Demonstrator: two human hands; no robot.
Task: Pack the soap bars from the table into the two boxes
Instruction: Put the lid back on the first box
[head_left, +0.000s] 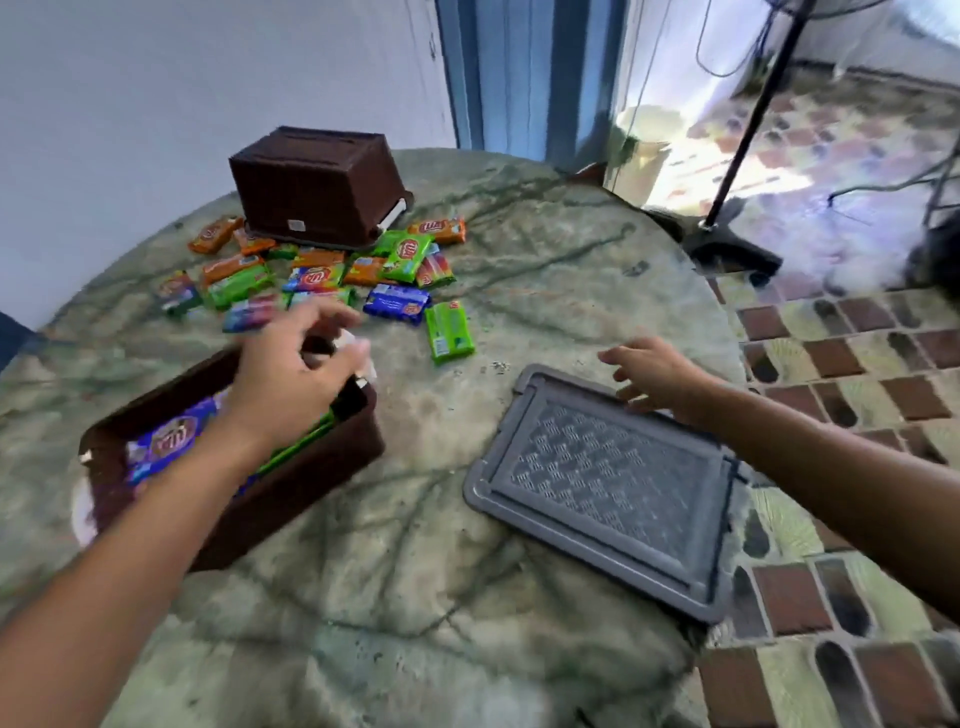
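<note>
Several wrapped soap bars (317, 278) in orange, green and blue lie in a loose heap at the back of the round table; one green bar (449, 332) lies apart, nearest me. A brown box (291, 486) stands open at the left with a purple bar (166, 436) and green bars inside. My left hand (296, 374) hovers over its far end, fingers loosely curled, holding nothing that I can see. A second brown box (319, 187) stands upside down behind the heap. My right hand (654, 376) hangs with spread fingers over the far corner of a grey lid (608, 488).
The marble-patterned table (415, 597) drops off at the right onto a tiled floor. A fan stand (727, 228) and cables stand beyond the table's far right edge. A wall and a blue door frame are behind.
</note>
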